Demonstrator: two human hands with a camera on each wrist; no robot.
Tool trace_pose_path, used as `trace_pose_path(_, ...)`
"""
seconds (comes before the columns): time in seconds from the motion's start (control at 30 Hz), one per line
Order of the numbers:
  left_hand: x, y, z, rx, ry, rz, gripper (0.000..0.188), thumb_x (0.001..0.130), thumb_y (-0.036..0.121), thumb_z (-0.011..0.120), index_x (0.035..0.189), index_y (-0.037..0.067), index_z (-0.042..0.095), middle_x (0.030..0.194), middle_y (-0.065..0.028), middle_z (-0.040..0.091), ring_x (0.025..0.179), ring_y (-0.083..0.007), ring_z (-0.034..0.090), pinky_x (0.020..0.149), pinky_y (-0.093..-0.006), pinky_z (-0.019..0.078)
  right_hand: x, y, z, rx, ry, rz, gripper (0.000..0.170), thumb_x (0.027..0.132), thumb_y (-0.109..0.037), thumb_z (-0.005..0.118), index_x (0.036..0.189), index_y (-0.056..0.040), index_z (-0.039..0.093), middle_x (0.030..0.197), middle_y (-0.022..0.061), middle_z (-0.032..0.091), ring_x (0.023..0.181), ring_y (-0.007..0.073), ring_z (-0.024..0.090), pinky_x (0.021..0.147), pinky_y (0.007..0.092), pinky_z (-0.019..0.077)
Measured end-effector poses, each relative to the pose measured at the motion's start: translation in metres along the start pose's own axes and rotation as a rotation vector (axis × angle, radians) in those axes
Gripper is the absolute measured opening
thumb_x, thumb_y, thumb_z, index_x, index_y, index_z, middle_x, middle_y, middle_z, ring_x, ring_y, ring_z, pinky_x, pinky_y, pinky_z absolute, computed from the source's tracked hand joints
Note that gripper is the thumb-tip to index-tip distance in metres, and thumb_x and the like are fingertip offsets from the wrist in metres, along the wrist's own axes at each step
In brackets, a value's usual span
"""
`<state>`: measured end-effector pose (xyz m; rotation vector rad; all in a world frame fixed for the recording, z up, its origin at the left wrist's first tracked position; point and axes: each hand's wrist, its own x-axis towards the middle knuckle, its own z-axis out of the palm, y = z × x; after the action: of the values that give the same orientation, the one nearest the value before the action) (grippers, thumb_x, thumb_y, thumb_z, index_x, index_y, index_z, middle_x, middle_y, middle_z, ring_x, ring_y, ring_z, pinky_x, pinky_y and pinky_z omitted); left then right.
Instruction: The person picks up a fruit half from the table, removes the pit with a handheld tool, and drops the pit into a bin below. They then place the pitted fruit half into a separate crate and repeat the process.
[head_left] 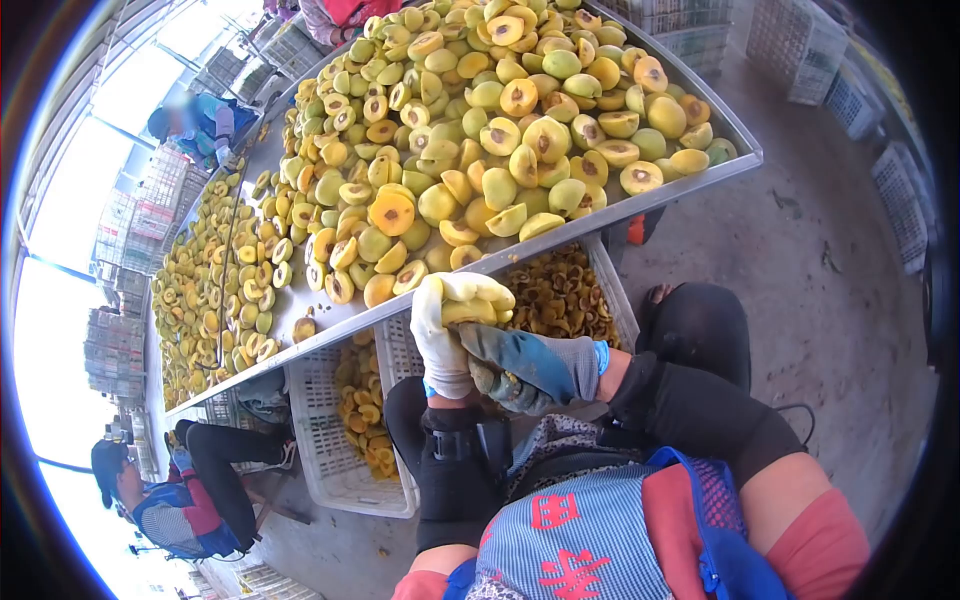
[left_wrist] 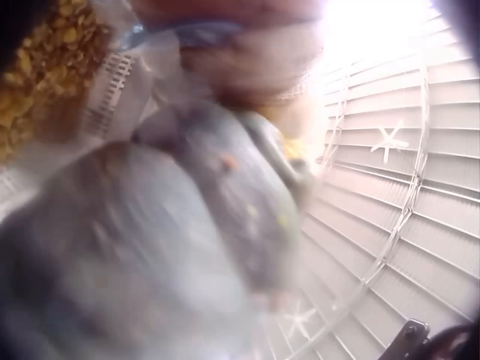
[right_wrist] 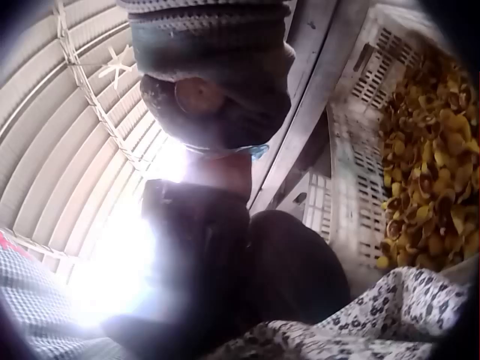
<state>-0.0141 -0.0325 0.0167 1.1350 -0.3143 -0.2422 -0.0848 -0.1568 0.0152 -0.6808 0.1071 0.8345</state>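
Note:
In the head view my left hand (head_left: 447,335), in a white glove, grips a yellow-green fruit piece (head_left: 472,312) above my lap. My right hand (head_left: 530,366), in a blue-grey glove, reaches against the left palm just below the fruit, its fingers partly hidden; whether it holds anything cannot be told. A blurred grey glove (left_wrist: 172,232) fills much of the left wrist view. The right wrist view shows a shaded glove (right_wrist: 214,94) above a bare wrist, its fingers unclear.
Halved fruit covers a metal table (head_left: 745,150) whose edge runs just beyond the hands. Beneath are white crates (head_left: 335,462) with fruit pieces. A seated person (head_left: 190,510) is at lower left, another (head_left: 205,125) at upper left. Stacked crates (head_left: 795,45) stand at upper right.

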Motion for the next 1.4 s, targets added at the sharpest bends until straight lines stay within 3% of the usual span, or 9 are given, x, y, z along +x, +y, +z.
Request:
trace_pose_path(0.23, 0.020, 0.002, -0.054, -0.664, 0.162, -0.033, 0.020, 0.098, 0.036, 0.058, 0.101, 0.017, 0.063, 0.096, 0.0016, 0.069, 0.087, -0.0203, 0.067, 0.063, -0.0345, 0.0583, 0.013, 0.030, -0.024, -0.826, 0.226, -0.441, 0.043, 0.102, -0.046, 0.055, 0.103, -0.0053, 0.070, 0.081, 0.0012, 0.068, 0.079, 0.0141, 0.063, 0.075, 0.0325, 0.0535)
trace_pose_path(0.4, -0.017, 0.057, -0.126, 0.218, 0.573, 0.404, 0.035, 0.099, 0.022, 0.060, 0.126, -0.001, 0.057, 0.121, -0.0156, 0.064, 0.106, -0.0227, 0.067, 0.088, -0.0334, 0.0569, 0.000, -0.007, -0.016, -1.286, 0.538, -0.100, 0.035, 0.097, -0.040, 0.059, 0.101, -0.0063, 0.070, 0.093, 0.0224, 0.070, 0.090, 0.0416, 0.067, 0.079, 0.0468, 0.0522)
trace_pose_path(0.57, -0.023, 0.091, -0.164, 1.049, 1.038, 0.322, 0.036, 0.096, 0.027, 0.063, 0.117, -0.002, 0.065, 0.113, -0.0151, 0.067, 0.098, -0.0253, 0.062, 0.091, -0.0354, 0.0478, 0.032, 0.018, -0.038, -1.354, 0.778, -0.698, 0.029, 0.096, -0.032, 0.066, 0.100, -0.0028, 0.066, 0.085, 0.0176, 0.071, 0.080, 0.0338, 0.070, 0.071, 0.0442, 0.0532)
trace_pose_path(0.67, 0.005, 0.075, -0.147, 1.517, 0.643, 0.265, 0.038, 0.093, 0.034, 0.064, 0.104, -0.002, 0.069, 0.102, -0.0222, 0.070, 0.099, -0.0352, 0.063, 0.090, -0.0412, 0.0469, 0.043, 0.021, -0.057, -1.250, 0.737, -0.713, 0.024, 0.098, -0.023, 0.065, 0.102, 0.0006, 0.066, 0.092, 0.0157, 0.073, 0.083, 0.0300, 0.071, 0.075, 0.0379, 0.0553)
trace_pose_path(0.77, 0.049, 0.044, -0.144, 1.713, 0.387, -0.173, 0.065, 0.083, 0.060, 0.064, 0.110, 0.002, 0.067, 0.115, -0.0241, 0.068, 0.108, -0.0394, 0.064, 0.092, -0.0445, 0.0485, 0.031, 0.005, -0.044, -1.220, 0.714, -0.592, 0.023, 0.099, -0.020, 0.063, 0.106, 0.0013, 0.066, 0.095, 0.0129, 0.073, 0.082, 0.0235, 0.071, 0.076, 0.0300, 0.0561)
trace_pose_path(0.8, 0.059, 0.040, -0.129, 1.751, 0.391, -0.253, 0.069, 0.079, 0.061, 0.065, 0.112, 0.001, 0.065, 0.116, -0.0251, 0.068, 0.109, -0.0395, 0.063, 0.094, -0.0445, 0.0482, 0.049, 0.011, -0.050, -0.738, 0.476, -0.809, 0.032, 0.104, -0.033, 0.055, 0.108, -0.0032, 0.066, 0.086, 0.0062, 0.069, 0.078, 0.0168, 0.069, 0.067, 0.0290, 0.0551)
trace_pose_path(0.87, 0.069, 0.043, -0.106, 1.785, 0.381, -0.355, 0.071, 0.075, 0.056, 0.069, 0.116, -0.001, 0.061, 0.113, -0.0277, 0.067, 0.111, -0.0400, 0.063, 0.097, -0.0435, 0.0477, 0.034, 0.003, -0.051, -0.438, 0.339, -0.518, 0.046, 0.101, -0.050, 0.052, 0.111, -0.0082, 0.066, 0.084, 0.0051, 0.063, 0.070, 0.0161, 0.065, 0.061, 0.0298, 0.0539)
trace_pose_path(1.23, 0.082, 0.041, -0.125, 1.623, 0.301, -0.319, 0.092, 0.071, 0.037, 0.076, 0.146, 0.001, 0.037, 0.141, -0.0253, 0.050, 0.125, -0.0382, 0.055, 0.106, -0.0401, 0.0442, 0.031, -0.013, -0.023, -0.005, 0.049, -0.246, 0.063, 0.098, -0.071, 0.035, 0.107, -0.0152, 0.061, 0.082, -0.0011, 0.057, 0.063, 0.0117, 0.055, 0.053, 0.0284, 0.0468)
trace_pose_path(1.4, 0.069, 0.053, -0.118, 1.308, 0.289, -0.113, 0.085, 0.074, 0.025, 0.081, 0.144, 0.000, 0.040, 0.137, -0.0200, 0.053, 0.119, -0.0278, 0.058, 0.099, -0.0362, 0.0491, 0.019, -0.017, -0.009, -0.319, 0.377, -0.332, 0.048, 0.097, -0.061, 0.052, 0.108, -0.0151, 0.063, 0.083, -0.0007, 0.059, 0.068, 0.0102, 0.057, 0.055, 0.0270, 0.0465)
